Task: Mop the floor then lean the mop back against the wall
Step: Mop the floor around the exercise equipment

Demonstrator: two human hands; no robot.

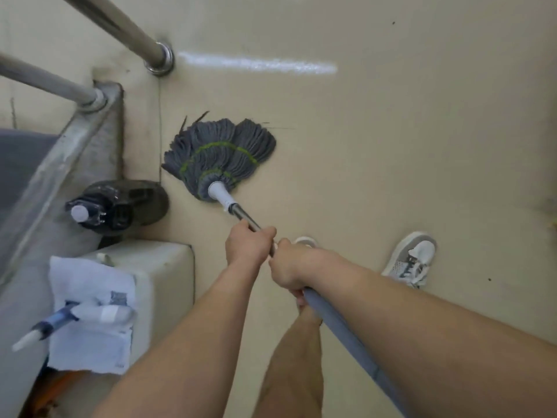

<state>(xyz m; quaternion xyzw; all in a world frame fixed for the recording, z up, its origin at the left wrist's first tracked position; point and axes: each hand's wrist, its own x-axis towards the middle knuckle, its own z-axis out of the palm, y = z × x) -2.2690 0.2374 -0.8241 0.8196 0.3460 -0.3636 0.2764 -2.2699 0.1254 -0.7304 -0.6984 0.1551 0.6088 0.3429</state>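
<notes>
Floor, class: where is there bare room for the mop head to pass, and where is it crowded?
Bare floor runs wide right of the mop head, from the light streak down to the shoe. Left is crowded: a metal post, a black object and a paper-covered ledge.

The mop (219, 155) has a grey string head crossed by green stitched bands, a white collar, a bare metal shaft and a grey sleeve at the near end. Its head lies fanned flat on the glossy beige floor (391, 152), left of centre, with the strands pointing far. The handle slants up toward the near right.
</notes>
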